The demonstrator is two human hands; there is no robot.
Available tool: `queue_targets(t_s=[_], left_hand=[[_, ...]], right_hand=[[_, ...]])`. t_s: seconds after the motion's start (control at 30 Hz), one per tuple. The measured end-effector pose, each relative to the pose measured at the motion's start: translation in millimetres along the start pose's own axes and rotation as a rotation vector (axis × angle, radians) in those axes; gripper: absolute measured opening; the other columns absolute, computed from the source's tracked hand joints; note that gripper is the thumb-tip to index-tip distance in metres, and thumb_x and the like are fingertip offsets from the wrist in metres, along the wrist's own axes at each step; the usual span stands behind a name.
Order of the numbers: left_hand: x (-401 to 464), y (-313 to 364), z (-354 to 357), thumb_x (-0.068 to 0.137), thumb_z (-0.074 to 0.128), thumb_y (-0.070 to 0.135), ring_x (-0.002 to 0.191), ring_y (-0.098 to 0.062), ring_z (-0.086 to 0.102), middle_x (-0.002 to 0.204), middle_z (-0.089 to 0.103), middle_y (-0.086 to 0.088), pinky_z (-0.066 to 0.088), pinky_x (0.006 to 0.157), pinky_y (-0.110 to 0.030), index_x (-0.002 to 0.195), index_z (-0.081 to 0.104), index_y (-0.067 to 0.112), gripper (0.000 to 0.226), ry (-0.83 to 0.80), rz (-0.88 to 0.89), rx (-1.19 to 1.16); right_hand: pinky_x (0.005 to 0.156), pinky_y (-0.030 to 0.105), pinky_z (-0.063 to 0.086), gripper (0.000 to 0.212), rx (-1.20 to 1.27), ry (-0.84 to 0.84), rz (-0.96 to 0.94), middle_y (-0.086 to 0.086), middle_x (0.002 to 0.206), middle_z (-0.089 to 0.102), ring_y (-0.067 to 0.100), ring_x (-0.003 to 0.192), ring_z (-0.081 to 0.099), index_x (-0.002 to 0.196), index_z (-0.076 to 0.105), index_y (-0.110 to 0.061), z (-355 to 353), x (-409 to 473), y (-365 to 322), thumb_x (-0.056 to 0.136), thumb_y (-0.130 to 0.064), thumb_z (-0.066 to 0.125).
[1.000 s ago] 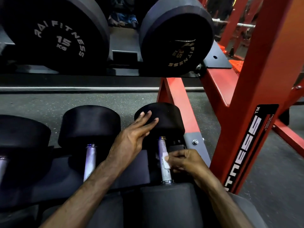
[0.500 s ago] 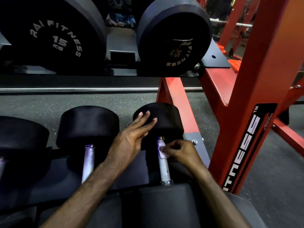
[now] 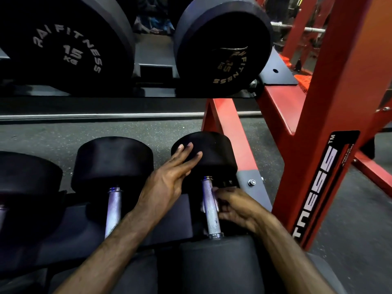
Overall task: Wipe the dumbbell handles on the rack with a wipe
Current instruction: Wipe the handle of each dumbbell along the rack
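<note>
Left hand (image 3: 169, 183): fingers straight, flat on far head (image 3: 209, 153), likely to stop the dumbbell rolling | Right hand (image 3: 235, 209): fingers curled round handle (image 3: 210, 209) from the right, wipe (image 3: 212, 190) barely visible at fingertips | Handle: lower rack (image 3: 318, 124) tier, rightmost slot | Next handle (image 3: 113, 211): untouched.
</note>
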State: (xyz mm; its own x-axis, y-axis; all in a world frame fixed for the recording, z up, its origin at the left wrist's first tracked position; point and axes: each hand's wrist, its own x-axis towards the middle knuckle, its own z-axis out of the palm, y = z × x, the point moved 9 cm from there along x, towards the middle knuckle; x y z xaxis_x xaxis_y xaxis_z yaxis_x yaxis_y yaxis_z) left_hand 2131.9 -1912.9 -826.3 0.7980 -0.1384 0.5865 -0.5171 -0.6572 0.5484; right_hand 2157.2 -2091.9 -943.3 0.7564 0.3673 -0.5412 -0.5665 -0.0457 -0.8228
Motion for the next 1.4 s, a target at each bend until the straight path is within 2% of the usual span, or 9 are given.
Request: queue_targets(t_s=[0.1,0.27,0.43,0.57,0.8,0.97,1.17,1.27,1.4], left_hand=[[-0.2,-0.3,0.3,0.1,0.059,-0.008,0.16,-0.013,0.029,0.169,0.039,0.003,0.027,0.128,-0.025,0.155,0.055,0.022,0.063,-0.003,-0.008,-0.002],[-0.6,-1.1,1.2,0.1,0.063,-0.01,0.16,-0.013,0.029,0.169,0.039,0.004,0.031,0.128,-0.029,0.155,0.054,0.024,0.066,-0.006,-0.006,0.011],[-0.8,-1.2,1.2,0.102,0.06,-0.006,0.16,-0.014,0.029,0.17,0.038,0.005,0.032,0.128,-0.031,0.157,0.051,0.026,0.064,-0.011,-0.001,0.007],[-0.1,-1.1,0.3,0.102,0.06,-0.002,0.16,-0.014,0.029,0.17,0.038,0.006,0.032,0.127,-0.029,0.156,0.053,0.026,0.061,-0.005,0.014,0.017],[-0.7,-2.4,1.0,0.099,0.064,-0.012,0.16,-0.013,0.029,0.17,0.038,0.009,0.031,0.127,-0.027,0.157,0.048,0.03,0.074,-0.002,0.006,0.009],[0.0,-3.7,1.3,0.101,0.06,-0.009,0.16,-0.015,0.029,0.17,0.038,0.004,0.031,0.128,-0.031,0.156,0.053,0.024,0.065,-0.018,0.015,0.018],[0.0,-0.8,0.1,0.102,0.061,-0.006,0.16,-0.013,0.029,0.169,0.039,0.006,0.03,0.127,-0.026,0.155,0.055,0.026,0.063,-0.013,0.006,0.019],[-0.6,-0.6,0.6,0.101,0.063,-0.008,0.159,-0.015,0.031,0.169,0.04,0.004,0.032,0.127,-0.029,0.155,0.055,0.024,0.063,-0.011,0.018,0.023],[0.6,-2.0,1.2,0.102,0.062,-0.006,0.16,-0.015,0.03,0.169,0.039,0.003,0.031,0.128,-0.031,0.156,0.055,0.023,0.061,-0.029,0.008,0.016]], right_hand=[[0.091,0.042,0.058,0.036,-0.128,-0.101,0.058,0.022,0.117,0.075,0.034,0.106,0.071,0.118,0.074,-0.003,2.3,-8.7,14.1,0.101,-0.033,0.064],[0.083,0.033,0.062,0.016,0.058,-0.054,-0.076,0.021,0.096,0.071,0.027,0.083,0.073,0.105,0.07,0.004,13.7,13.5,-11.4,0.089,0.008,0.07],[0.085,0.041,0.061,0.025,-0.084,-0.131,0.069,0.021,0.103,0.073,0.038,0.096,0.071,0.112,0.071,-0.002,17.4,-6.0,10.1,0.088,-0.005,0.077],[0.076,0.042,0.062,0.028,0.042,-0.128,0.067,0.015,0.093,0.071,0.029,0.082,0.071,0.113,0.07,-0.004,23.7,9.2,-3.0,0.086,-0.003,0.078],[0.049,0.026,0.05,0.019,-0.246,-0.14,0.045,0.014,0.082,0.07,0.023,0.066,0.067,0.095,0.066,-0.009,33.4,-2.8,3.3,0.086,-0.009,0.083],[0.071,0.039,0.06,0.017,-0.065,-0.157,0.146,0.006,0.076,0.064,0.02,0.064,0.066,0.089,0.068,-0.016,38.3,22.2,-4.4,0.082,-0.014,0.082],[0.068,0.035,0.063,0.018,-0.183,-0.163,0.245,0.013,0.078,0.069,0.027,0.071,0.074,0.085,0.065,-0.006,27.6,4.5,24.4,0.091,0.01,0.06],[0.083,0.04,0.06,0.016,-0.136,-0.157,0.237,0.01,0.075,0.07,0.025,0.073,0.073,0.084,0.063,-0.008,29.6,19.6,13.5,0.094,0.003,0.057],[0.074,0.039,0.058,0.018,-0.153,-0.13,0.235,0.01,0.078,0.074,0.024,0.073,0.074,0.087,0.061,-0.009,29.4,25.5,9.0,0.102,-0.01,0.051]])
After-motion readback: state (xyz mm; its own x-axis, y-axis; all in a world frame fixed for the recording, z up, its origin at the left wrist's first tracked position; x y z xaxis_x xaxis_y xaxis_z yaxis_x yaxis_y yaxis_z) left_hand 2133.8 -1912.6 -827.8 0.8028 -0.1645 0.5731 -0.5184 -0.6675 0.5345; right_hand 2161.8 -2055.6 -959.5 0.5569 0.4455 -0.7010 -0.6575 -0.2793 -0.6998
